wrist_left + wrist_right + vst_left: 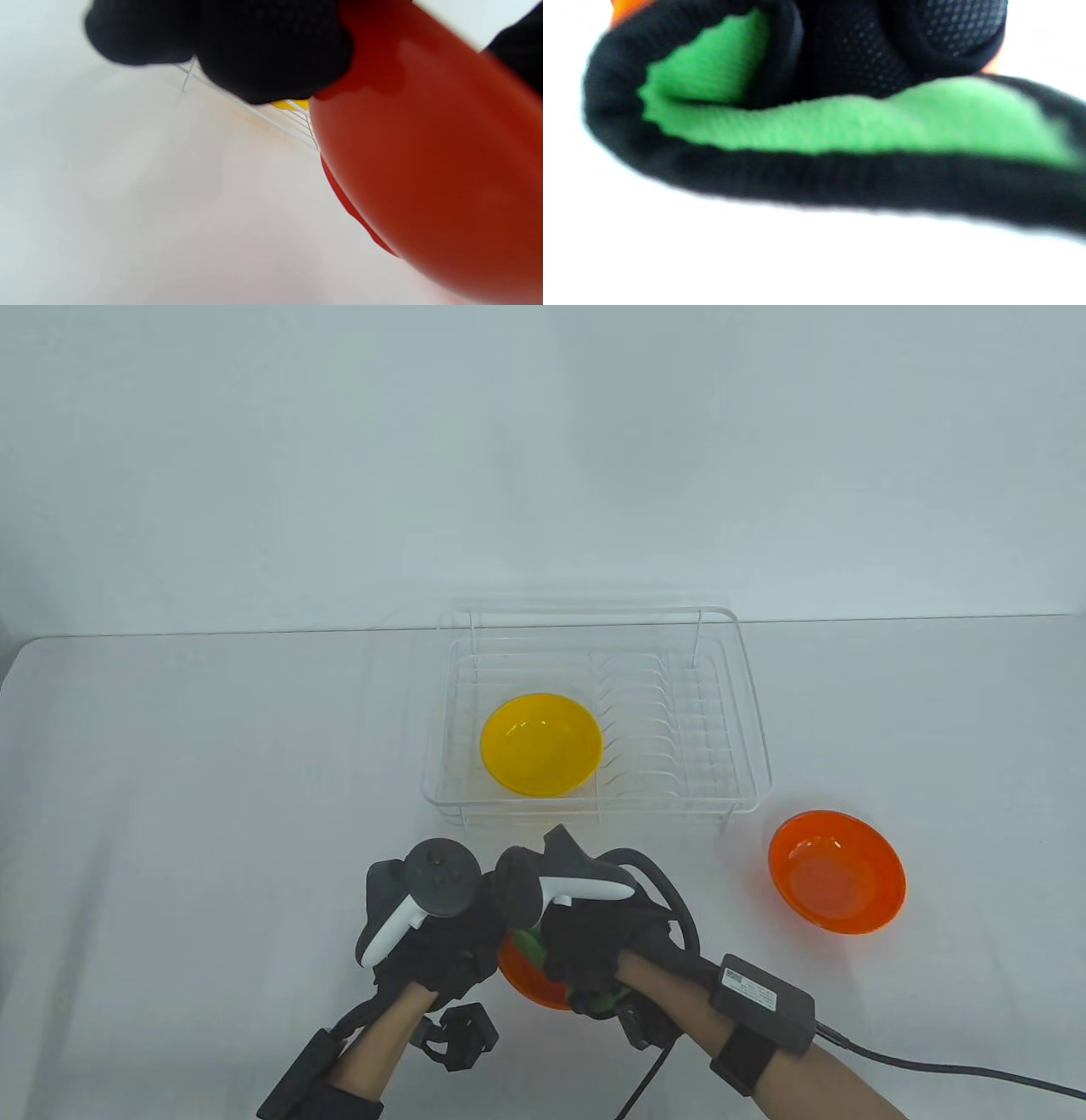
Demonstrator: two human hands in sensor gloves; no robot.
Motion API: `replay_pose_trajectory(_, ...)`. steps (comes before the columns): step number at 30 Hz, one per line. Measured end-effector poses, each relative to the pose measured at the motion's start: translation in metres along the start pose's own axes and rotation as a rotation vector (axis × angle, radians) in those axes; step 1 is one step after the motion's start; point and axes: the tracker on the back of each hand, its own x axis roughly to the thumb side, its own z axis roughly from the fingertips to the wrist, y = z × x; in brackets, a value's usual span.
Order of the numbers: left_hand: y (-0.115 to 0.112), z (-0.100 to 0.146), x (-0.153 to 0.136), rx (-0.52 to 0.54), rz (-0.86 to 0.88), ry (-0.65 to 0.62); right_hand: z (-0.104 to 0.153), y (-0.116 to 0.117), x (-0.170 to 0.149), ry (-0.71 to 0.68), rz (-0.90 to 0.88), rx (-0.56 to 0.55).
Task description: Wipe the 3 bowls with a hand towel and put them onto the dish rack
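Near the table's front edge my left hand (441,942) grips the rim of a red-orange bowl (526,976), which fills the right of the left wrist view (428,161) under my gloved fingers (271,51). My right hand (594,950) holds a green hand towel with a black border (533,943) against that bowl; the towel (814,123) is bunched under its fingers (903,38). A yellow bowl (541,743) sits upright in the left half of the white wire dish rack (747,712). A second orange bowl (836,882) stands on the table right of the rack.
The rack's right half holds bare plate slots (670,721). A black cable (950,1065) trails from my right wrist to the frame's right edge. A corner of the rack (254,110) shows in the left wrist view.
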Motion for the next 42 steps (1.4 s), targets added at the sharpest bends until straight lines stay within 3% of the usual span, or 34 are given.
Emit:
replay_pose_trajectory(5, -0.002, 0.000, 0.000, -0.013, 0.004, -0.002, -0.005, 0.002, -0.006, 0.149, 0.112, -0.131)
replay_pose_trajectory(8, -0.003, -0.001, 0.002, -0.006, -0.008, -0.004, -0.008, 0.001, -0.014, 0.143, 0.019, -0.214)
replay_pose_trajectory(11, -0.004, -0.002, 0.001, -0.009, 0.021, -0.004, -0.009, -0.002, -0.021, 0.038, -0.196, -0.261)
replay_pose_trajectory(13, -0.005, -0.002, 0.000, 0.007, 0.031, -0.002, -0.010, -0.003, -0.025, -0.042, -0.337, -0.223)
replay_pose_trajectory(16, -0.005, -0.002, -0.001, 0.008, 0.046, 0.001, -0.015, -0.003, -0.027, -0.160, -0.461, -0.076)
replay_pose_trajectory(21, -0.003, -0.002, -0.003, 0.005, 0.053, 0.006, -0.015, -0.002, -0.020, -0.203, -0.311, 0.112)
replay_pose_trajectory(27, -0.005, -0.003, -0.002, -0.001, 0.038, 0.008, -0.009, 0.000, -0.008, 0.021, 0.041, 0.011)
replay_pose_trajectory(31, -0.006, -0.001, 0.000, -0.012, 0.042, -0.002, -0.011, -0.001, -0.012, 0.137, 0.099, -0.101)
replay_pose_trajectory(37, -0.007, 0.001, 0.002, 0.030, 0.041, -0.001, -0.011, -0.004, -0.024, 0.070, -0.123, -0.229)
replay_pose_trajectory(42, -0.007, 0.002, 0.000, 0.034, 0.083, -0.002, -0.016, -0.004, -0.033, -0.119, -0.467, -0.124)
